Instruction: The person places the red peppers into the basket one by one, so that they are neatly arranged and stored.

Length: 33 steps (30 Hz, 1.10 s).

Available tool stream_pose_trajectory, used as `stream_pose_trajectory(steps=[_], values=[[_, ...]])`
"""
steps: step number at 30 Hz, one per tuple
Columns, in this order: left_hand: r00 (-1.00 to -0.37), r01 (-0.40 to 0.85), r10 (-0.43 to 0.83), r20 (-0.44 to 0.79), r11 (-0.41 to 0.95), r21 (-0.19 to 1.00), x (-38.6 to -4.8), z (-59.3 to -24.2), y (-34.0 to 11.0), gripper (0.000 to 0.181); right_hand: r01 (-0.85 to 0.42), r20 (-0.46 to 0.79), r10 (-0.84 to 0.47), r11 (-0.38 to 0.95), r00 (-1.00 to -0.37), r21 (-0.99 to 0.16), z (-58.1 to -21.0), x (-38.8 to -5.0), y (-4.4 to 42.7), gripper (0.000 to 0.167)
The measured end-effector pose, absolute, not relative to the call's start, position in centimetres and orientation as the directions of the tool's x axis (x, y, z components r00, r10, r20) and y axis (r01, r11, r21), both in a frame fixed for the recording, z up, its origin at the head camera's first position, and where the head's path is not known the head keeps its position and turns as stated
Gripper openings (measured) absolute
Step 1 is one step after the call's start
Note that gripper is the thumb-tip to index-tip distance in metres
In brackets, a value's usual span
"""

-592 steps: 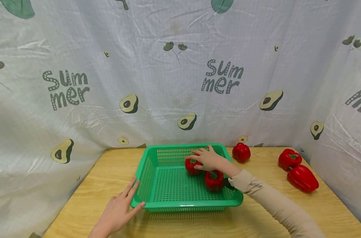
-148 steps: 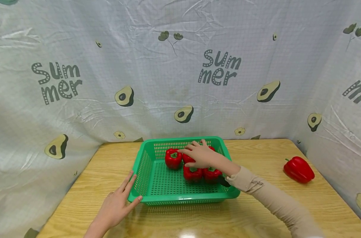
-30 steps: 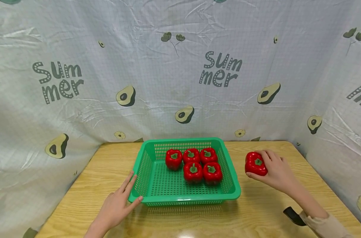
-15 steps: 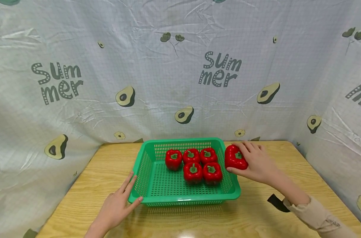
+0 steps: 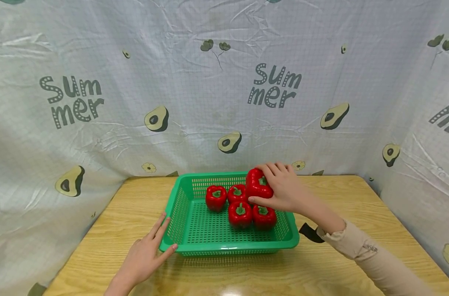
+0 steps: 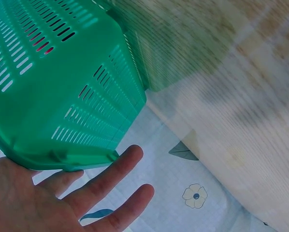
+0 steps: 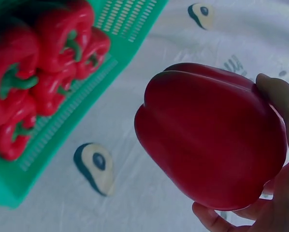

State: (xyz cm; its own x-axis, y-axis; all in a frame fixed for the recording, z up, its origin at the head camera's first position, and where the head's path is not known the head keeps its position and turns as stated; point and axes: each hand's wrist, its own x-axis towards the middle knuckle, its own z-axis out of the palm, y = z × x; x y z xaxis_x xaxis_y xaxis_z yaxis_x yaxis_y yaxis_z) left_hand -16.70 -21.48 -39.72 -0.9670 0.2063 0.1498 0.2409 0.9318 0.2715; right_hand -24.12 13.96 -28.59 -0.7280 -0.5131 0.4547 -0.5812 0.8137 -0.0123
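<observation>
My right hand (image 5: 285, 187) grips a red bell pepper (image 5: 255, 187) above the back right of a green plastic basket (image 5: 228, 247). In the right wrist view the held bell pepper (image 7: 212, 137) fills the space between thumb and fingers. Several other red bell peppers (image 5: 240, 215) with green stems stand in the basket, grouped toward its middle and right; the back right one is hidden behind the held pepper. My left hand (image 5: 143, 255) rests with spread, straight fingers on the basket's left front corner. The left wrist view shows this hand (image 6: 62, 198) against the basket's rim.
The basket stands on a wooden table (image 5: 113, 230). A pale printed cloth (image 5: 195, 102) hangs behind the table and along its sides. A black piece (image 5: 310, 233) sticks out at the right wrist, by the beige sleeve (image 5: 361, 250).
Over the last second my right hand has carried the bell pepper leftward from beside the basket to above it. More peppers lie in the basket than 19.7 s ago. The left hand stays put.
</observation>
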Motion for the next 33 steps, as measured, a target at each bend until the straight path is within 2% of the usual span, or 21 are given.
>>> stream_pose_trajectory(steps=[11, 17, 27, 30, 33], values=[[-0.966, 0.247, 0.214, 0.147, 0.931, 0.268, -16.9, -39.6, -21.5, 0.071, -0.658, 0.416, -0.597, 0.753, -0.686, -0.004, -29.0, -26.6, 9.2, 0.075], [-0.967, 0.240, 0.208, 0.146, 0.935, 0.262, -16.9, -39.4, -21.5, 0.071, -0.693, 0.350, -0.673, 0.716, -0.652, 0.085, -30.4, -27.6, 7.3, 0.071], [-0.967, 0.244, 0.212, 0.144, 0.932, 0.268, -16.9, -39.6, -21.4, 0.071, -0.702, 0.156, -0.707, 0.705, -0.689, 0.094, -32.6, -28.3, 5.2, 0.074], [-0.967, 0.243, 0.210, 0.145, 0.930, 0.274, -16.9, -39.6, -21.4, 0.071, -0.711, 0.124, -0.717, 0.697, -0.686, 0.095, -33.2, -28.6, 4.8, 0.074], [-0.963, 0.252, 0.212, 0.167, 0.928, 0.275, -16.9, -39.6, -21.4, 0.070, -0.736, 0.103, -0.743, 0.670, -0.662, 0.098, -34.0, -28.8, 4.5, 0.067]])
